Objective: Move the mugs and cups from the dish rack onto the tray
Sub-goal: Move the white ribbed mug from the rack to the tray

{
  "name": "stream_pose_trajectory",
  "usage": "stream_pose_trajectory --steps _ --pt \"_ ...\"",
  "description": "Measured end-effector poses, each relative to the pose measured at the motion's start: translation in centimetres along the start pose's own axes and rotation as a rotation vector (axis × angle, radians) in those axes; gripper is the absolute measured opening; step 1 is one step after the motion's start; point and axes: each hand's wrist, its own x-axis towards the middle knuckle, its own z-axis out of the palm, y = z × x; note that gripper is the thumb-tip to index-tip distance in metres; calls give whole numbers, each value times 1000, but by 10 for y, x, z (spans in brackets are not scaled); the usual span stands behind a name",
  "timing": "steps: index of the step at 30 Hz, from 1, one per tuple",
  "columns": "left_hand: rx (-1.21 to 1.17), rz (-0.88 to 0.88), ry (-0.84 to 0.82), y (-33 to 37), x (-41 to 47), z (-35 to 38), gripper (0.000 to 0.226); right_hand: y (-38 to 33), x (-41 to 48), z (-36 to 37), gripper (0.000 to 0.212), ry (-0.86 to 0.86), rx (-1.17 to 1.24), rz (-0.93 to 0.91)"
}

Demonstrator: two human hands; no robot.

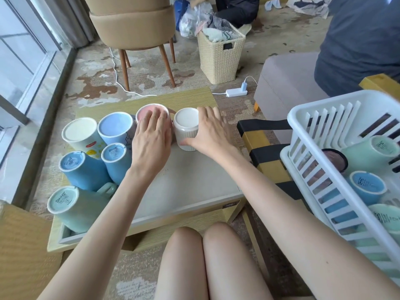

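Left hand (pixel 151 139) covers pink mug (pixel 149 112); right hand (pixel 211 131) wraps ribbed cup (pixel 186 128)

Both bare arms are reaching forward, roughly parallel. The left hand (pixel 151 137) is lying palm-down, fingers (pixel 149 118) spread and draped flat. The right hand (pixel 211 132) is curling sideways, thumb low, fingers wrapping in a grip. Bare knees are sitting below.
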Motion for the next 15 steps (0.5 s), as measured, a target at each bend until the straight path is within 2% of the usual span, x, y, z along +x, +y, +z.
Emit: stream_pose_trajectory --steps 4,10,15 --pt "13 6 31 0 1 1 47 -3 7 3 72 35 62 38" --pt "26 8 33 -1 0 5 50 11 24 4 92 -101 282 -8" --pt "17 3 34 -2 0 5 50 18 31 11 96 -140 345 -30"
